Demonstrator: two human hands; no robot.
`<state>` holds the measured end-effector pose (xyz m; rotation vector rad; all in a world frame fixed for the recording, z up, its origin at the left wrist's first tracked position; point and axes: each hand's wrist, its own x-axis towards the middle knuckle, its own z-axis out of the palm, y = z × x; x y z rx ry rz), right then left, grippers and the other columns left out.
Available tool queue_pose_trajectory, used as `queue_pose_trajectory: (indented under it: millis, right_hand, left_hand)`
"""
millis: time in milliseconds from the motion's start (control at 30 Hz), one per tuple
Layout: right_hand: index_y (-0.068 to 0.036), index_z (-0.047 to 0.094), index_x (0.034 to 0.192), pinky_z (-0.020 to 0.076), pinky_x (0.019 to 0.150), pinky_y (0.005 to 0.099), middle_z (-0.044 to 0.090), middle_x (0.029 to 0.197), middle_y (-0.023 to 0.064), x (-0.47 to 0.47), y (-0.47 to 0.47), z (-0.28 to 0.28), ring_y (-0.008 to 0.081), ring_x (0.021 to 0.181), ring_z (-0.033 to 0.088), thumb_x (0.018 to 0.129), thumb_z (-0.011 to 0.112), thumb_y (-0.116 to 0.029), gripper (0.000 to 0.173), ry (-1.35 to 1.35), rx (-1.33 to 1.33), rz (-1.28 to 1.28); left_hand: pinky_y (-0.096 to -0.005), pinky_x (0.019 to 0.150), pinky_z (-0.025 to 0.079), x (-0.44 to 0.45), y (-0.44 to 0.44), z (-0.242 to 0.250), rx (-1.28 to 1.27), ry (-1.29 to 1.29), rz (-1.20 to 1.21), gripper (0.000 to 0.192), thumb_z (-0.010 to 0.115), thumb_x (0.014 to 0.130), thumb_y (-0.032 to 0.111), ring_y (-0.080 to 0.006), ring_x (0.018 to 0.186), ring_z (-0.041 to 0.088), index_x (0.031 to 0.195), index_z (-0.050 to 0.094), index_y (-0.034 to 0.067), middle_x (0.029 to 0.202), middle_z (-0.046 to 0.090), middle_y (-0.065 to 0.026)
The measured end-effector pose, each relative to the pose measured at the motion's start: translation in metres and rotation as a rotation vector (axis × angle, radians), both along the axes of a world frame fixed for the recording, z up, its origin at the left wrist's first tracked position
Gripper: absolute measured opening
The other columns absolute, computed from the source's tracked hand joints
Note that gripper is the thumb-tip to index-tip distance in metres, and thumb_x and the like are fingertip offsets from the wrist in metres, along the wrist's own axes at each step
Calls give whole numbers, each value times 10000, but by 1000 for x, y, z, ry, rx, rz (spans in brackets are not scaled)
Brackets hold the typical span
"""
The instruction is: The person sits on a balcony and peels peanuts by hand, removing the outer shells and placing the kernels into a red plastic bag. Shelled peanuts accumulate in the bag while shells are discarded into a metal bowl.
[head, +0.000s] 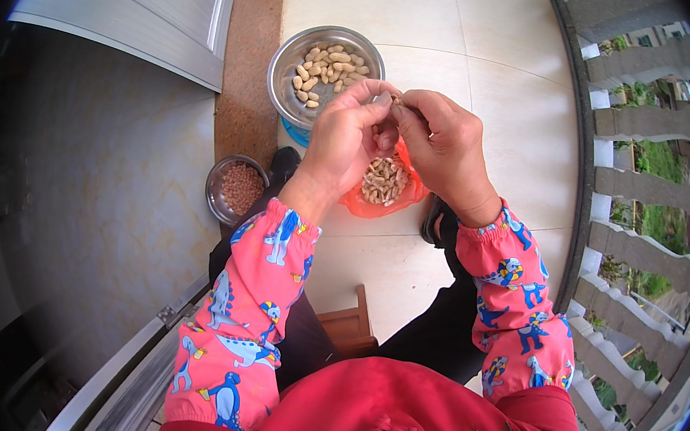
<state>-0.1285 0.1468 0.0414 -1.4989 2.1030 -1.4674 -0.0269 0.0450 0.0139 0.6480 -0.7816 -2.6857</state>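
Observation:
My left hand (351, 131) and my right hand (444, 141) meet at the fingertips, pinching a small peanut (397, 101) that the fingers mostly hide. Below them a red plastic bag (356, 203) lies open on the floor, with broken peanut shells (384, 180) inside. Beyond my left hand stands a steel basin (279, 76) of whole unshelled peanuts (335, 66). To the left, a smaller steel bowl (214, 186) contains shelled reddish peanut kernels (242, 187).
The basin rests on something blue (294, 132). Shoes (285, 162) flank the bag, and a wooden stool (349, 323) is between the legs. A grey door (146, 5) is at the left; a balcony balustrade (657, 188) runs along the right. Pale tiles (514, 107) cover the floor.

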Motion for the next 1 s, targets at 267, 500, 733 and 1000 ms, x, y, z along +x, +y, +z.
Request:
queue_pose_trajectory:
  millis: [267, 500, 733, 1000]
  right_hand:
    - [-11, 619, 918, 523, 536, 355, 611, 742, 134, 2, 2, -3, 308, 612, 631, 806, 613, 3, 113, 122, 52, 66]
    - [-54, 646, 953, 504, 526, 367, 584, 705, 93, -6, 3, -5, 290, 600, 605, 762, 663, -38, 192, 303, 92, 125]
    - [-47, 680, 929, 512, 547, 326, 623, 732, 90, -12, 4, -1, 243, 600, 622, 784, 687, -51, 146, 130, 46, 121]
    - [27, 688, 920, 439, 507, 206, 686, 774, 36, -20, 7, 5, 48, 588, 536, 881, 644, -78, 121, -681, 187, 29]
  left_hand:
    - [-235, 588, 394, 0, -2, -6, 64, -16, -1, 91, 462, 939, 85, -94, 661, 489, 974, 544, 67, 826, 564, -10]
    - [-245, 597, 421, 1, -2, -8, 86, -37, -14, 136, 438, 947, 97, -111, 676, 524, 978, 558, 41, 809, 568, -24]
    - [-240, 620, 430, 1, -2, -5, 122, 55, -40, 192, 457, 969, 137, -110, 703, 548, 1069, 580, 29, 847, 594, -18]
    - [-244, 593, 428, -1, -3, -6, 33, 41, -61, 171, 521, 940, 91, -119, 644, 545, 1085, 578, 22, 846, 625, -47]
